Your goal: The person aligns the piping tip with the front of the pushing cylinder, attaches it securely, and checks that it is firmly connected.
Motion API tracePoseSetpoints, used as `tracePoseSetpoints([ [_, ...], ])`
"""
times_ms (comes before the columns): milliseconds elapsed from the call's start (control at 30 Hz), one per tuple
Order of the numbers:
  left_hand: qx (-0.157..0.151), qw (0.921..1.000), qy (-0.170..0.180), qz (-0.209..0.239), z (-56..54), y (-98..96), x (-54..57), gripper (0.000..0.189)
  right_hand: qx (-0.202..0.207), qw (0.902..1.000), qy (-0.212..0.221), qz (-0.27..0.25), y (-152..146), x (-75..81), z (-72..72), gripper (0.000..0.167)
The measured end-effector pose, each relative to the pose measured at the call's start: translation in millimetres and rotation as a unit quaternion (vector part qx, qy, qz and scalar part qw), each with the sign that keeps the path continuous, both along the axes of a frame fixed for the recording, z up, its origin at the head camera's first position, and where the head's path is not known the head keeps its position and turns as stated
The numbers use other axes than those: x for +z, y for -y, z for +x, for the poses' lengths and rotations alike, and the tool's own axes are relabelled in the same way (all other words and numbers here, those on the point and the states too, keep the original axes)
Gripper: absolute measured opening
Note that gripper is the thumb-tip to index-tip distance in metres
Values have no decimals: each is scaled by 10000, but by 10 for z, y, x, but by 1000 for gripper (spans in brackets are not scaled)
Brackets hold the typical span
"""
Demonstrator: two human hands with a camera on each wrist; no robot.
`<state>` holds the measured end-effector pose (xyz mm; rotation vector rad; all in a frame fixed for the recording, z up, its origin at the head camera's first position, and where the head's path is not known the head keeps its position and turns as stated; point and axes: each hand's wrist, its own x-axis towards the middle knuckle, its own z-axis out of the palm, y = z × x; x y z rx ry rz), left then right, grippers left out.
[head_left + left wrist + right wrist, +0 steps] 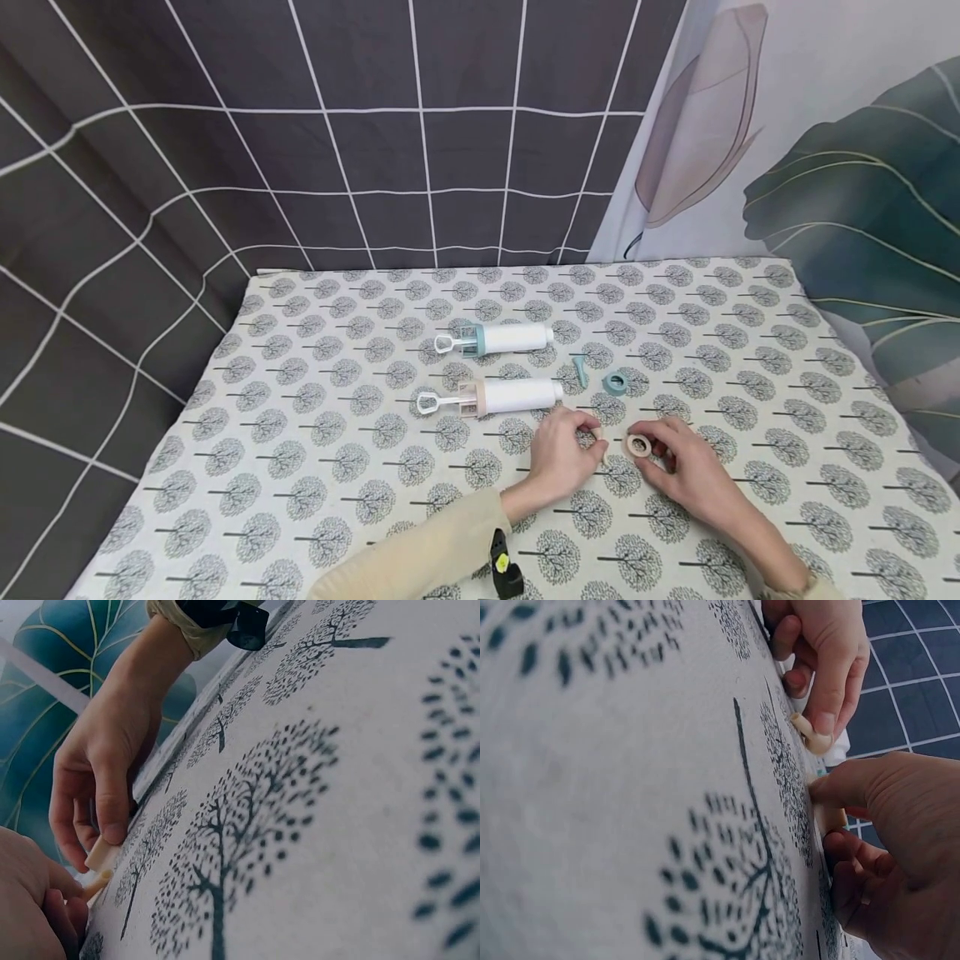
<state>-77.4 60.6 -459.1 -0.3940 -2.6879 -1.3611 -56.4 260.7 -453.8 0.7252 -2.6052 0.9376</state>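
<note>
My left hand (562, 450) pinches a small beige funnel-shaped nozzle (819, 740) between thumb and fingers, low over the patterned cloth. Just to its right, my right hand (686, 468) grips a beige screw ring (638, 446) by its edge, its round opening facing up. A short gap separates the two pieces. Beyond the left hand lies a white syringe-like tube with a beige collar (517, 395) and a looped plunger handle. In the right wrist view the right hand (907, 847) partly covers the ring.
Farther back lies a matching white tube with a teal collar (516, 337). Right of the tubes are a teal nozzle (580, 372) and a teal ring (615, 383). A tree-print cloth (330, 500) covers the table, with a dark grid curtain (375, 150) behind.
</note>
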Motion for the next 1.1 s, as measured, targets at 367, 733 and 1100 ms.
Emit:
tracePoseSetpoints([
  [367,-163,9993,203,274,-23,36,-13,14,-46,10000,71,-26,9,7,11,55],
  [733,-379,9946,567,780,-15,76,-21,13,-71,9998,127,-129,2,8,16,55],
  [1100,-547,9860,806,1350,4,114,-14,10,-68,9997,185,-176,-12,28,27,51],
])
